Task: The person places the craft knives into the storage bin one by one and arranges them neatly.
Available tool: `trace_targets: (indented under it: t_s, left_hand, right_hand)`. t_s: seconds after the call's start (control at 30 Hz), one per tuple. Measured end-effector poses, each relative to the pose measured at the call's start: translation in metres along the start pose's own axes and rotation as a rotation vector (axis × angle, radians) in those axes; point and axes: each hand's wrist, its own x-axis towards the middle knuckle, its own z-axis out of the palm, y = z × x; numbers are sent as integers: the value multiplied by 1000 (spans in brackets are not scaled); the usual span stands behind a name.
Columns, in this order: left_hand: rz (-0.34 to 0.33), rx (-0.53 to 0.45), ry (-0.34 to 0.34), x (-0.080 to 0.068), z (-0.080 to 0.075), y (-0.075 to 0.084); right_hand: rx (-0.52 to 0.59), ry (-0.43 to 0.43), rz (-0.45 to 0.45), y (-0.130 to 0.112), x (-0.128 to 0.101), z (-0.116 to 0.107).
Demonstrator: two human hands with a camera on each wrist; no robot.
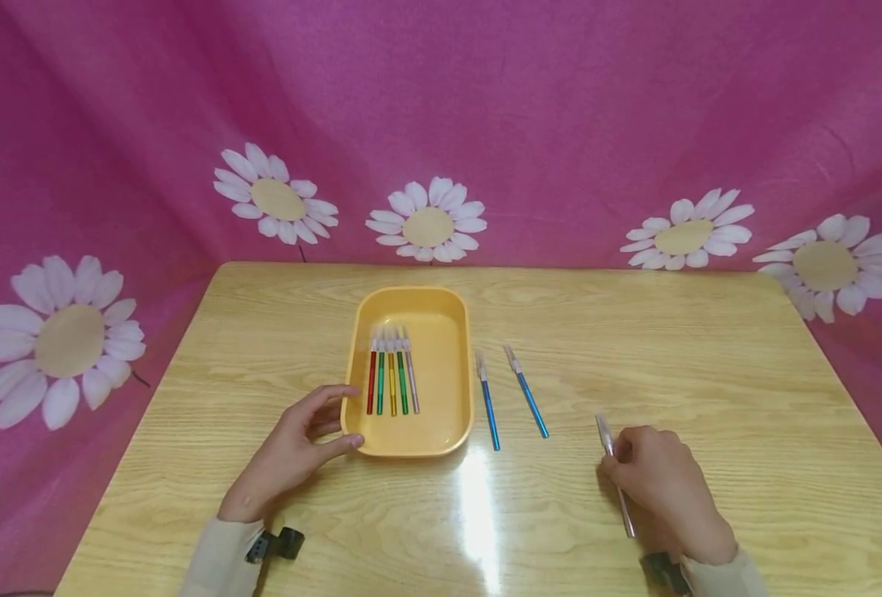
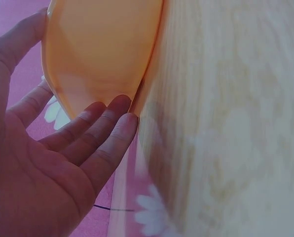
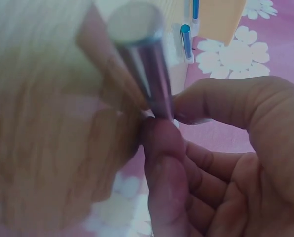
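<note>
Home-like setting, exact room unclear, wood-grain table (image 1: 560, 307), pink daisy-print cloth (image 1: 530, 124) around three sides.

tray (image 1: 444, 373): yellow | two knife handles (image 1: 490, 414): blue | cloth (image 1: 530, 108): magenta, white daisies

Bench (image 1: 709, 348): pale yellow wood grain, glossy, far left corner rounded.
Glare (image 1: 480, 514): white streak on near part.
Cloth (image 1: 530, 99): magenta, hangs behind and beside bench.
Flowers (image 1: 428, 225): printed on cloth; white petals, yellowish centres.
</note>
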Motion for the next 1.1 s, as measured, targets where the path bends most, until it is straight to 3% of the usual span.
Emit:
trace_targets:
  t_s: [0.27,0.47,0.87,1.1]
  left_hand:
    - [1,-10,0,-1,-2,-1]
    - [-2,-18,-4,-2,-2,-2]
    - [33,-19,-7,2,-1,-4]
    - [38,-30,-14,2,-1,-4]
  right_hand:
    - [20,12,2,-2,2,1]
    - [20,47,-62,-13,10,-2]
    - [34,72,-145,-57,47,-29]
    - [87,68,-196,-99,69,-37]
